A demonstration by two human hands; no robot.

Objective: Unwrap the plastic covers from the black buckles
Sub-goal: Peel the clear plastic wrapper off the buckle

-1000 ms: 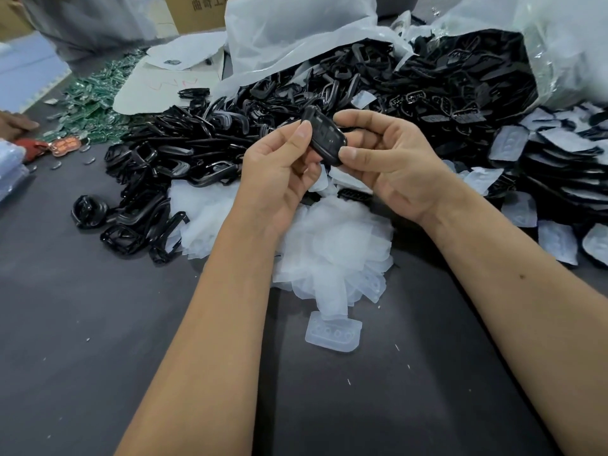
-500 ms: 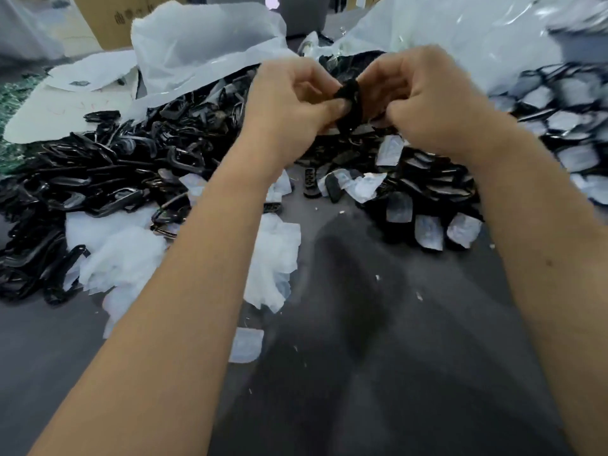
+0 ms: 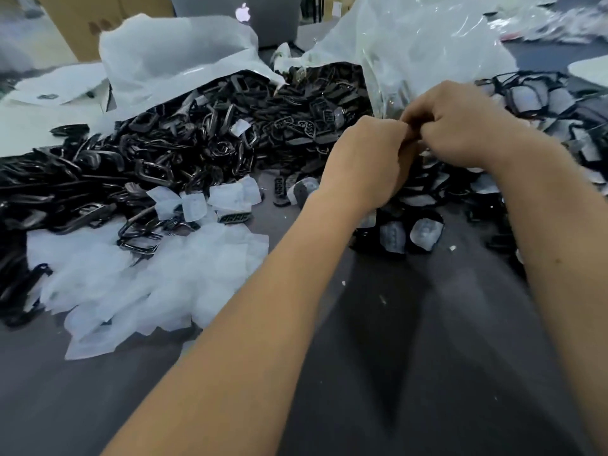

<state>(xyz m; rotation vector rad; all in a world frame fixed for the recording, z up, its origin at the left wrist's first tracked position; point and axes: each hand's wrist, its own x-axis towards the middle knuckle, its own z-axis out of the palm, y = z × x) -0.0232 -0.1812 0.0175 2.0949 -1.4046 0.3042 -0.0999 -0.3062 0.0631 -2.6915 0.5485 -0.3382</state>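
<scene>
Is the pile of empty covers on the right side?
No, the cover pile lies left of both arms, beside the loose buckles.

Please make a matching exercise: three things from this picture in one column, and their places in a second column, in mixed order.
Things:
1. heap of empty plastic covers
2. laptop
3. wrapped buckles

Places:
A. far edge, behind the white bag
B. near left, on the grey table
C. below the two hands

Pairs: 1-B, 2-A, 3-C
</scene>
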